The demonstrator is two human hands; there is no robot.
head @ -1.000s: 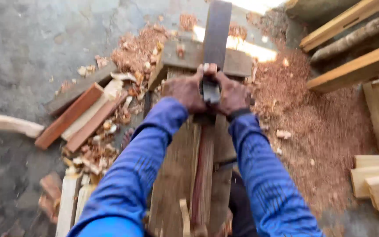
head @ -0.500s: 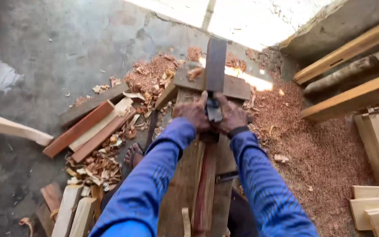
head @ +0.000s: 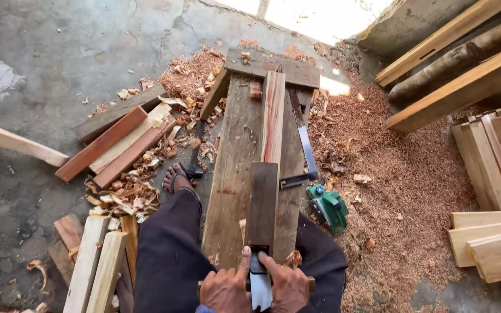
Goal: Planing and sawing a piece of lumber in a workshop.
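A long wooden hand plane point(head: 262, 206) rests on a reddish wood strip point(head: 273, 119) that lies along a worn plank bench point(head: 233, 168). My left hand point(head: 225, 288) and my right hand point(head: 289, 286) grip the plane's rear end on either side of its metal blade point(head: 260, 283), close to my body. My dark-trousered legs straddle the bench, and one sandalled foot point(head: 176, 177) rests on the floor at the left.
A steel square point(head: 305, 153) lies on the bench's right side. A green tool point(head: 328, 207) sits in the sawdust point(head: 401, 179) beside it. Cut boards point(head: 117, 142) and shavings lie on the left, stacked planks point(head: 494, 168) on the right.
Both hands have pulled the plane back along the strip toward my body, from arms stretched forward to hands near my lap. The strip ahead of the plane is now uncovered.
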